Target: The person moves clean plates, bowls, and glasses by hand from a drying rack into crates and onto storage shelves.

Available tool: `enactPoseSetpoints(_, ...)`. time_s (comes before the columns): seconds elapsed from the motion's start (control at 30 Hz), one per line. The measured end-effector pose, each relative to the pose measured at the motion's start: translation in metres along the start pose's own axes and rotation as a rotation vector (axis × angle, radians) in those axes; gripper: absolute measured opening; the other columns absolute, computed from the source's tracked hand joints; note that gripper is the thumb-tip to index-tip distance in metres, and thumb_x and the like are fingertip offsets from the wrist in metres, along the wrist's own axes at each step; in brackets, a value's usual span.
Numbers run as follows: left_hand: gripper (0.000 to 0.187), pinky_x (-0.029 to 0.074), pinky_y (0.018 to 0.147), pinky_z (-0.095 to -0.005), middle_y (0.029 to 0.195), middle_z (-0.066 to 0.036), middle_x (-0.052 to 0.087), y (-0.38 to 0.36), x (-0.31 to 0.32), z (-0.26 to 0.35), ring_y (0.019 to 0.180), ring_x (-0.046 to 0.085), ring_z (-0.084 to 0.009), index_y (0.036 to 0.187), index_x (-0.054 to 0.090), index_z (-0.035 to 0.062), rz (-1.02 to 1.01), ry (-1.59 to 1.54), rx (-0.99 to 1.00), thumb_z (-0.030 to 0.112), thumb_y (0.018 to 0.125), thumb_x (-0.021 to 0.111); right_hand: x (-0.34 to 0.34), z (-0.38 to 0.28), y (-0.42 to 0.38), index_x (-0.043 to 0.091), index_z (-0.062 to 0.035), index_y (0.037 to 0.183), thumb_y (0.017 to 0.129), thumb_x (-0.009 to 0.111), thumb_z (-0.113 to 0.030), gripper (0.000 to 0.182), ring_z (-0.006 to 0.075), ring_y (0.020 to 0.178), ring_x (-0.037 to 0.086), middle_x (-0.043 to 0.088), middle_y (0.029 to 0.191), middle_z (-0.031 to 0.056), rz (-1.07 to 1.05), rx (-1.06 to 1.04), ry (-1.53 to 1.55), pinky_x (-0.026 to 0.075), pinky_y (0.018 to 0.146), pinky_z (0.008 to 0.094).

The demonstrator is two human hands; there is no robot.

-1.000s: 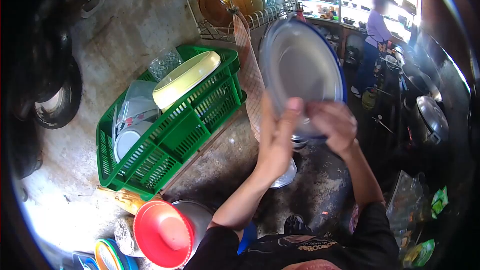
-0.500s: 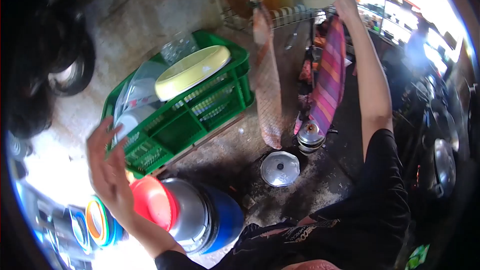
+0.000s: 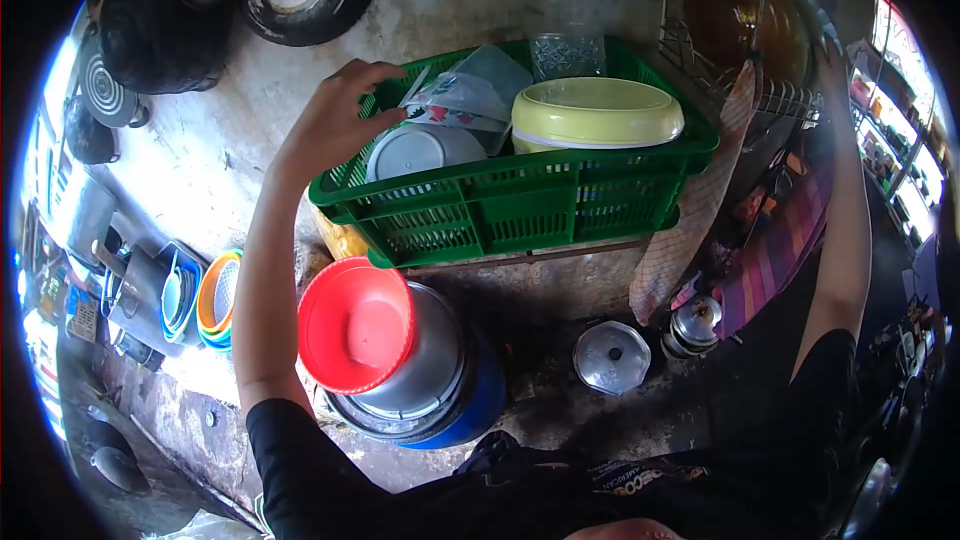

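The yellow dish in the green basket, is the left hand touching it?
Apart: the head view shows the left hand by one end of the green basket, with the pale bowl showing between that hand and the yellow dish.

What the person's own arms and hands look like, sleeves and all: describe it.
Black sleeves end around the elbows, leaving the forearms bare. The left hand wears no glove, and no ring or watch shows. The right hand looks ungloved too, though it is too dim for detail.
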State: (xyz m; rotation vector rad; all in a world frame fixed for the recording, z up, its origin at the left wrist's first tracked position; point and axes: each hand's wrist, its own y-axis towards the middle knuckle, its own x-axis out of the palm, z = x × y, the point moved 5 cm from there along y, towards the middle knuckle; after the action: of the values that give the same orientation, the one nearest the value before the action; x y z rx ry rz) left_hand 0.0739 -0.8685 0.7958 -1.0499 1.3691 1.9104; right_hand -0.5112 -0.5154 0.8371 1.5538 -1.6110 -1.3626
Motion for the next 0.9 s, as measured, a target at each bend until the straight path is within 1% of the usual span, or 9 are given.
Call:
enactPoseSetpoints(0.1, 0.057, 0.043, 0.098, -0.0438, 0.131, -0.013, 0.044, 0.013, 0.017, -0.002, 0.118, 0.048, -0.0292, 0.127, 0.051, 0.0193, -0.100, 0.031, 0.101, 0.002, 0.075, 0.068, -0.034, -0.089, -0.039, 0.052, -0.0003, 0.124, 0.092, 0.054, -0.027, 0.042, 0.0247, 0.114, 0.054, 0.057, 0.121, 0.0167, 0.455, -0.152, -0.268, 0.041, 0.095, 0.0336)
enactPoseSetpoints(0.17, 0.063, 0.039, 0.102, -0.0443, 0.136, -0.015, 0.040, 0.018, 0.027, -0.004, 0.123, 0.043, -0.0315, 0.130, 0.050, 0.0225, -0.177, 0.105, 0.130, -0.001, 0.073, 0.068, -0.043, -0.176, -0.069, 0.057, -0.0039, 0.115, 0.090, 0.056, -0.021, 0.030, 0.0224, 0.102, 0.061, 0.063, 0.111, 0.0116, 0.511, -0.361, -0.094, 0.047, 0.086, 0.0331)
enactPoseSetpoints(0.23, 0.068, 0.037, 0.105, -0.0429, 0.139, -0.017, 0.036, 0.026, 0.029, -0.003, 0.128, 0.037, -0.0323, 0.131, 0.049, 0.0239, -0.180, 0.106, 0.232, -0.003, 0.071, 0.068, -0.023, -0.258, -0.098, 0.060, -0.0076, 0.112, 0.088, 0.059, -0.016, 0.025, 0.0227, 0.095, 0.063, 0.064, 0.103, 0.0099, 0.244, -0.381, 0.063, 0.049, 0.081, 0.0325)
enactPoseSetpoints(0.33, 0.073, 0.039, 0.104, -0.0414, 0.142, -0.014, 0.031, 0.038, 0.038, -0.002, 0.129, 0.034, -0.0328, 0.131, 0.048, 0.0272, -0.115, 0.092, 0.400, -0.005, 0.069, 0.068, 0.028, -0.343, -0.128, 0.060, -0.0087, 0.111, 0.089, 0.058, -0.018, 0.024, 0.0240, 0.096, 0.061, 0.063, 0.103, 0.0107, -0.241, -0.672, 0.103, 0.048, 0.083, 0.0332)
enactPoseSetpoints(0.47, 0.073, 0.041, 0.102, -0.0402, 0.141, -0.009, 0.035, 0.046, 0.047, 0.008, 0.127, 0.039, -0.0300, 0.132, 0.047, 0.0242, -0.162, 0.193, 0.654, -0.003, 0.068, 0.069, 0.092, -0.361, -0.169, 0.057, -0.0066, 0.117, 0.090, 0.057, -0.028, 0.034, 0.0238, 0.107, 0.055, 0.057, 0.115, 0.0106, -0.849, -0.634, 0.256, 0.043, 0.091, 0.0335)
enactPoseSetpoints(0.57, 0.068, 0.043, 0.099, -0.0375, 0.134, -0.007, 0.046, 0.058, 0.048, -0.003, 0.121, 0.046, -0.0291, 0.131, 0.047, 0.0166, -0.193, 0.272, 0.605, 0.004, 0.069, 0.071, 0.094, -0.365, -0.167, 0.055, -0.0052, 0.119, 0.089, 0.058, -0.035, 0.043, 0.0243, 0.110, 0.054, 0.055, 0.119, 0.0113, -1.021, -0.510, 0.262, 0.043, 0.093, 0.0349)
enactPoseSetpoints(0.67, 0.065, 0.044, 0.096, -0.0370, 0.125, -0.012, 0.053, 0.059, 0.030, -0.017, 0.114, 0.051, -0.0307, 0.128, 0.047, 0.0099, -0.086, 0.294, 0.531, 0.015, 0.069, 0.073, 0.091, -0.361, -0.168, 0.055, -0.0043, 0.120, 0.088, 0.059, -0.039, 0.048, 0.0238, 0.108, 0.055, 0.056, 0.117, 0.0114, -1.072, -0.550, 0.208, 0.043, 0.093, 0.0359)
enactPoseSetpoints(0.77, 0.067, 0.045, 0.093, -0.0391, 0.122, -0.017, 0.053, 0.058, 0.014, -0.052, 0.111, 0.052, -0.0328, 0.126, 0.048, 0.0069, 0.036, 0.348, 0.442, 0.023, 0.067, 0.075, 0.103, -0.343, -0.153, 0.055, -0.0052, 0.121, 0.087, 0.058, -0.044, 0.052, 0.0254, 0.107, 0.056, 0.057, 0.119, 0.0120, -1.106, -0.357, 0.315, 0.044, 0.094, 0.0380)
enactPoseSetpoints(0.9, 0.070, 0.043, 0.092, -0.0404, 0.118, -0.020, 0.055, 0.054, 0.003, -0.058, 0.110, 0.053, -0.0338, 0.126, 0.047, 0.0041, -0.187, 0.367, 0.121, 0.031, 0.069, 0.076, 0.151, -0.322, -0.116, 0.049, -0.0063, 0.127, 0.080, 0.058, -0.059, 0.071, 0.0305, 0.112, 0.054, 0.053, 0.125, 0.0172, -0.901, -0.219, 0.063, 0.044, 0.094, 0.0392)
